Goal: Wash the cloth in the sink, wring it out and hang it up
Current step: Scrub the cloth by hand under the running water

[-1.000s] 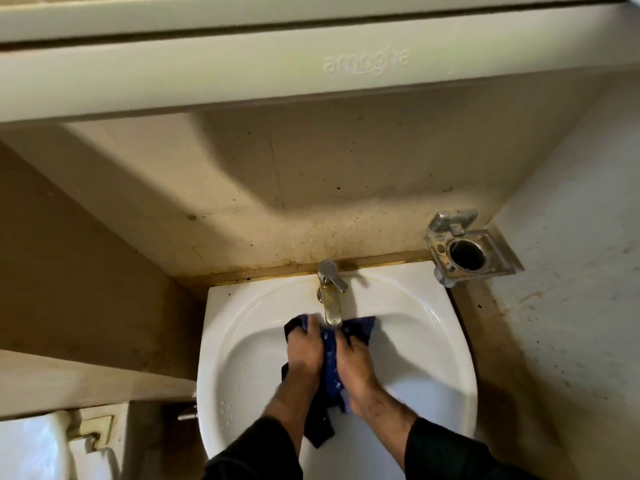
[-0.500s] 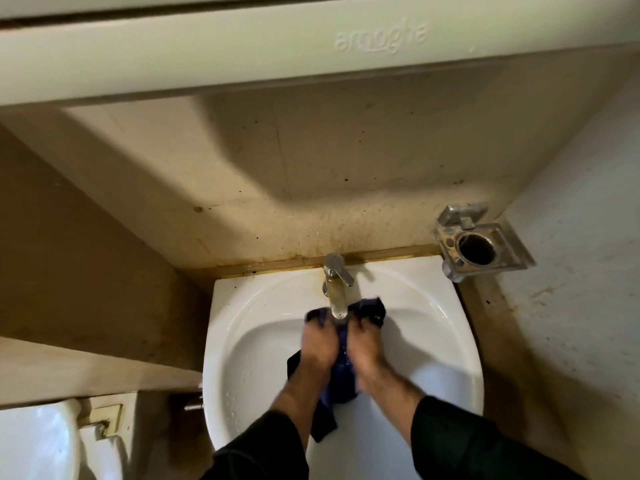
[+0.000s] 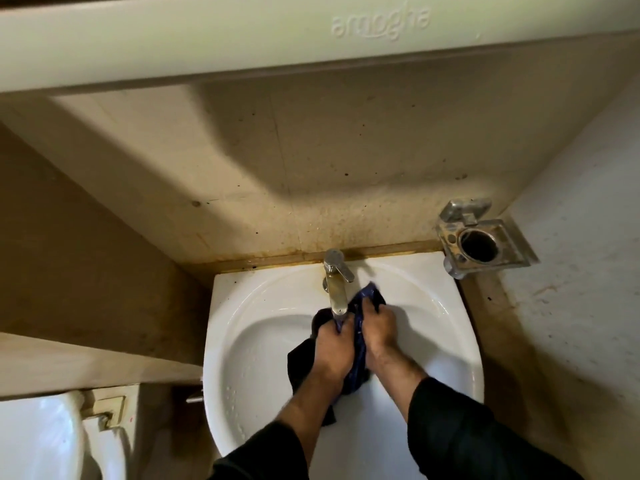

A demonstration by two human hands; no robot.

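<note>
A dark blue cloth (image 3: 358, 362) is bunched between both my hands over the white sink (image 3: 263, 327), right under the spout of the metal tap (image 3: 337, 289). My left hand (image 3: 332, 351) grips the cloth's left part, fingers curled into it. My right hand (image 3: 377, 327) grips the right part, and a fold of cloth sticks up past its fingers toward the tap. A dark tail of cloth hangs down below my left wrist. I cannot tell whether water is running.
A metal holder with a round hole (image 3: 481, 240) is fixed to the wall right of the sink. A white toilet (image 3: 38, 441) stands at the lower left. A pale shelf edge (image 3: 311, 32) overhangs above. Stained walls close in on both sides.
Both hands have kept rubbing the cloth under the tap. The right hand has pushed forward with its fold of cloth, and the left has drawn back a little.
</note>
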